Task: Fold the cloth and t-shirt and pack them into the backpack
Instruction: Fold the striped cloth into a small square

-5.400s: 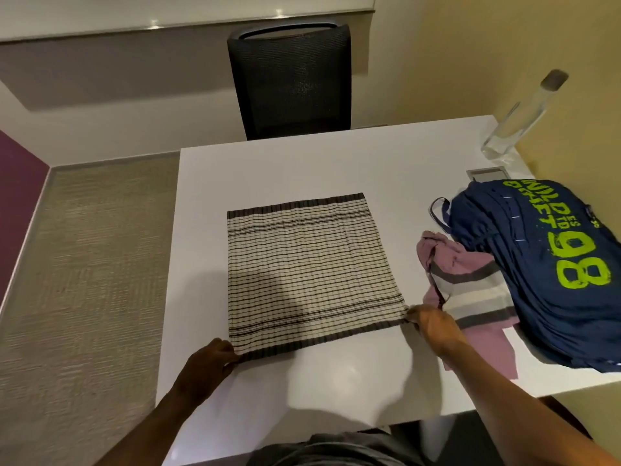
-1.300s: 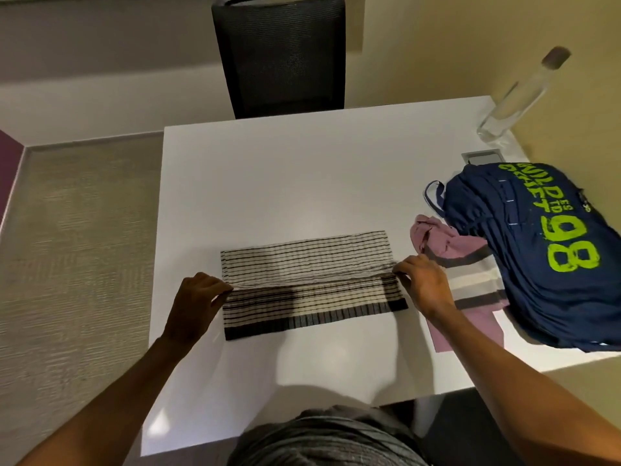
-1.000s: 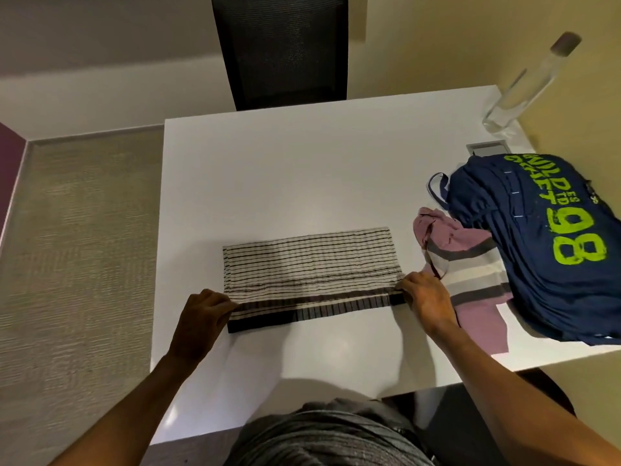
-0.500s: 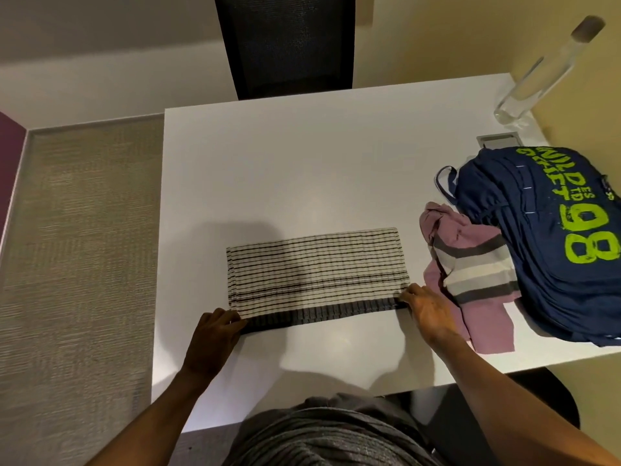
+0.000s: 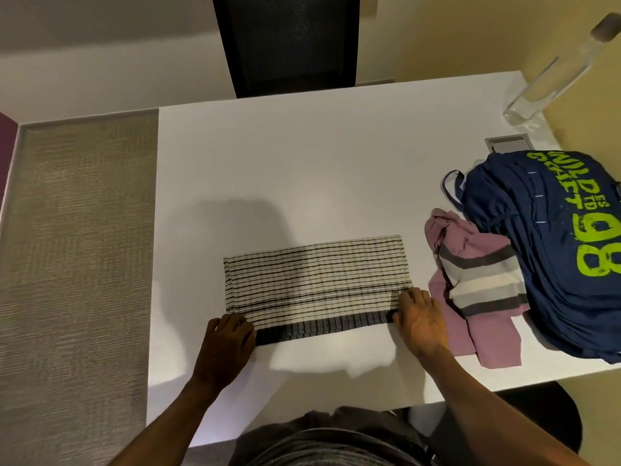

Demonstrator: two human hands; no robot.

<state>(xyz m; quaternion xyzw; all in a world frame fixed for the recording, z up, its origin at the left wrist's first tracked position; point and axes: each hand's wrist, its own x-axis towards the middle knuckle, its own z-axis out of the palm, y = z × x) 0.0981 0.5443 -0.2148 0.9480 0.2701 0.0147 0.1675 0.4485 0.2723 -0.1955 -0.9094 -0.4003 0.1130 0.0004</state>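
The striped cream and dark cloth (image 5: 316,280) lies folded into a long band on the white table (image 5: 302,163). My left hand (image 5: 228,341) holds its near left corner and my right hand (image 5: 418,319) holds its near right corner at the dark border. A pink t-shirt (image 5: 477,287) with grey and white stripes lies crumpled just right of the cloth. The navy backpack (image 5: 554,243) with green "98" lettering lies at the table's right side, partly over the t-shirt.
A clear bottle (image 5: 551,79) stands at the far right corner by the yellow wall. A grey cable hatch (image 5: 507,142) sits in the table behind the backpack. A black mesh chair (image 5: 289,42) stands at the far side. Carpet lies left of the table.
The cloth went from spread flat to folded in half. In the last second both hands drew the top layer's edge toward me, down to the near edge.
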